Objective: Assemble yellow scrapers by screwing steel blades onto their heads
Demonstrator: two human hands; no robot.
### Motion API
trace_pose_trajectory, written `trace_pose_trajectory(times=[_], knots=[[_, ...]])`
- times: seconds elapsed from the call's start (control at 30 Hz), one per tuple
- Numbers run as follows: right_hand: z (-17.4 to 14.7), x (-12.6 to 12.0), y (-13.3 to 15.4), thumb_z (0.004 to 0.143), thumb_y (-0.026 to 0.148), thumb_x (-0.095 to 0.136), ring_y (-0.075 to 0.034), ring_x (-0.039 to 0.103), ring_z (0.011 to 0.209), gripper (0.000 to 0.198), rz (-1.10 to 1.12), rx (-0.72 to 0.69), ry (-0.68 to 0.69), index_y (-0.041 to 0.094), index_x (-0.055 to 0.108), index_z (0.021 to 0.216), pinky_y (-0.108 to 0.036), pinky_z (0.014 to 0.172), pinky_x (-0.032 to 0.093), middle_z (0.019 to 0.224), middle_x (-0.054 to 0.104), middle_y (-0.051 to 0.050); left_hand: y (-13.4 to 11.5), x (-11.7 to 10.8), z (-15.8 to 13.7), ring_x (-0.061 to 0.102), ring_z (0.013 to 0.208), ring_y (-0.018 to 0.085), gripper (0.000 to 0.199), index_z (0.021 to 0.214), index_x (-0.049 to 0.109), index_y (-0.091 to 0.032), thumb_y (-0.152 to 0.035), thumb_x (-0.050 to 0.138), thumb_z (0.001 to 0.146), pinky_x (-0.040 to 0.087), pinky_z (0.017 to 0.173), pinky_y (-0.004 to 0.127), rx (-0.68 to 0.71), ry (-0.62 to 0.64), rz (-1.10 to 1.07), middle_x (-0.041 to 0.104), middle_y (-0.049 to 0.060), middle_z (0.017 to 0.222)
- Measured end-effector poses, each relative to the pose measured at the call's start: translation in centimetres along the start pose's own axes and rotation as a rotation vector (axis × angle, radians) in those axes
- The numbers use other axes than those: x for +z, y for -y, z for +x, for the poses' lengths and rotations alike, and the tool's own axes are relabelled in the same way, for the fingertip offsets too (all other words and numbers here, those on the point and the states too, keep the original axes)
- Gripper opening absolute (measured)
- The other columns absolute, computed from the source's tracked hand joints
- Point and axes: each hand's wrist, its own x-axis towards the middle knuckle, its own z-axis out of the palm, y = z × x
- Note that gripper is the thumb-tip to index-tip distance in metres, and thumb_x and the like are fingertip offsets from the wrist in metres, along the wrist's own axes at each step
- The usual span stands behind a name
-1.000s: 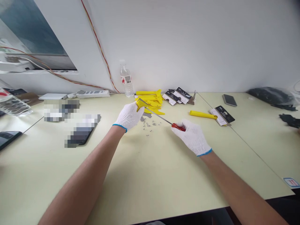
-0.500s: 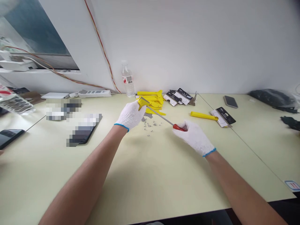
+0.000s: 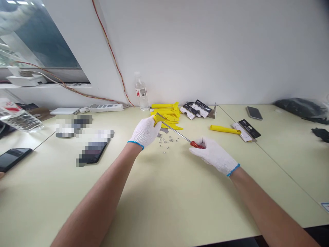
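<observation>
My left hand (image 3: 143,133), in a white knit glove, is closed around a yellow scraper (image 3: 157,118) with a metal blade edge; most of the scraper is hidden in the fist. In the gloved right hand (image 3: 217,156) is the red handle of a screwdriver (image 3: 177,132). Its long metal shaft points left, and the end meets the scraper beside my left fingers; the exact contact is too small to make out. Several small screws (image 3: 164,141) lie scattered on the table below the shaft. Behind them is a pile of yellow scraper parts (image 3: 168,112).
A water bottle (image 3: 141,94) stands against the wall, beside a power strip (image 3: 106,107). Black-and-white cards (image 3: 200,108) lie behind my right hand. Further right are a yellow handle (image 3: 223,129), another card (image 3: 248,130) and a phone (image 3: 254,113). Another phone (image 3: 15,159) lies left, near someone's fingertips.
The view has shifted slightly, so everything sits a little lower and further right. Both hands keep their hold, with the screwdriver still against the scraper.
</observation>
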Motion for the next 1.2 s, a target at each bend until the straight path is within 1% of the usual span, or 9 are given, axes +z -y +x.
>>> trace_pose_trajectory(times=[0.2,0.43,0.53,0.7,0.8,0.9,1.0,1.1,1.2], knots=[[-0.3,0.0,2.4,0.092,0.062,0.057,-0.024,0.065,0.079,0.041,0.015,0.059,0.115,0.024,0.073,0.09,-0.033,0.062,0.042,0.085,0.07,-0.013,0.2,0.3,0.1,0.056,0.062,0.019,0.024,0.091,0.065,-0.019,-0.036,0.051,0.1,0.036,0.059,0.029,-0.008,-0.023,-0.005,0.067,0.006,0.075],[-0.3,-0.8,3.3,0.088,0.061,0.062,-0.014,0.054,0.058,0.044,0.138,0.255,0.42,0.018,0.068,0.096,-0.026,0.053,0.037,0.076,0.066,-0.005,0.6,0.6,0.2,0.055,0.061,0.018,0.021,0.089,0.062,-0.02,-0.034,0.051,0.099,0.037,0.06,0.029,0.029,-0.051,-0.013,0.067,0.005,0.075],[-0.3,-0.3,2.7,0.079,0.053,0.072,-0.016,0.061,0.074,0.039,0.101,0.233,0.293,0.018,0.069,0.097,-0.025,0.063,0.042,0.09,0.07,-0.004,0.8,0.7,0.2,0.053,0.059,0.018,0.02,0.086,0.06,-0.021,-0.035,0.052,0.098,0.036,0.059,0.029,0.025,-0.048,-0.03,0.067,0.004,0.074],[-0.5,0.1,2.3,0.095,0.058,0.055,-0.018,0.06,0.078,0.043,-0.089,0.045,0.116,0.02,0.073,0.091,-0.028,0.069,0.037,0.084,0.068,-0.006,1.0,0.9,0.3,0.052,0.057,0.017,0.021,0.084,0.057,-0.022,-0.036,0.051,0.097,0.035,0.059,0.029,0.025,-0.039,-0.033,0.066,0.003,0.072],[-0.4,-0.4,2.7,0.1,0.065,0.043,-0.014,0.051,0.065,0.055,0.051,0.171,0.307,0.018,0.066,0.084,-0.027,0.06,0.033,0.072,0.06,-0.005,1.1,0.8,0.3,0.051,0.057,0.017,0.022,0.083,0.057,-0.022,-0.037,0.05,0.098,0.035,0.058,0.029,0.053,-0.042,-0.035,0.065,0.003,0.071],[-0.3,-0.7,2.7,0.093,0.069,0.056,-0.01,0.043,0.056,0.051,0.262,0.368,0.56,0.018,0.062,0.096,-0.024,0.053,0.03,0.074,0.06,-0.001,1.1,0.8,0.3,0.051,0.057,0.017,0.021,0.085,0.058,-0.022,-0.036,0.051,0.098,0.034,0.058,0.029,0.045,-0.044,-0.024,0.065,0.004,0.072],[-0.3,-0.5,2.4,0.082,0.056,0.073,-0.013,0.053,0.069,0.044,0.135,0.263,0.374,0.018,0.063,0.101,-0.023,0.06,0.037,0.088,0.066,-0.003,1.0,0.6,0.2,0.05,0.057,0.017,0.021,0.085,0.059,-0.022,-0.035,0.05,0.098,0.034,0.058,0.028,0.031,-0.032,-0.022,0.066,0.005,0.072],[-0.4,0.1,2.0,0.09,0.054,0.064,-0.016,0.056,0.075,0.037,-0.012,0.084,0.154,0.017,0.067,0.089,-0.026,0.067,0.038,0.086,0.067,-0.005,0.8,0.6,0.1,0.051,0.057,0.017,0.021,0.085,0.059,-0.022,-0.035,0.049,0.099,0.033,0.058,0.028,0.027,-0.022,-0.038,0.065,0.005,0.072],[-0.5,0.2,2.1,0.099,0.052,0.054,-0.018,0.057,0.077,0.04,-0.111,-0.061,0.109,0.017,0.07,0.088,-0.029,0.07,0.037,0.085,0.067,-0.007,0.6,0.5,0.0,0.052,0.059,0.017,0.022,0.083,0.059,-0.022,-0.036,0.05,0.099,0.034,0.058,0.028,0.033,-0.026,-0.045,0.065,0.005,0.073]])
